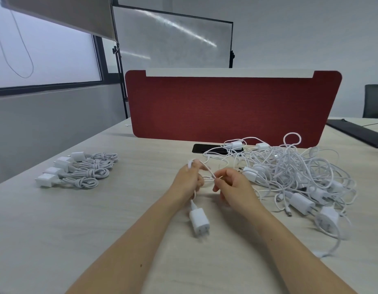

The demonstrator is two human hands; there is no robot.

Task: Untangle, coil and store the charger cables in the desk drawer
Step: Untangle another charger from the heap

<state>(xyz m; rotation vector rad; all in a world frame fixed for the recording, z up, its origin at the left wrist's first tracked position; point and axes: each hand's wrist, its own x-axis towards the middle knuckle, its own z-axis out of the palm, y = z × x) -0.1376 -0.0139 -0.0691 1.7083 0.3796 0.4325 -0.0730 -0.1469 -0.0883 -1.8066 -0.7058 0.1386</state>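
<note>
White plug point(199, 222) nearest you on the desk point(99, 230), between your forearms | your left hand point(189, 180) grips its cable point(208, 169), a loop over one finger | your right hand point(232, 185) pinches the same cable just beside it | tangled pile point(294, 172) right, four coiled chargers point(77, 170) left | black phone point(201, 148), red divider point(226, 107) far

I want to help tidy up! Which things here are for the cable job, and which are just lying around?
For the job:
cable, pinched between left hand and right hand
its plug
tangled pile
four coiled chargers

Just lying about:
phone
red divider
whiteboard
chair
</note>
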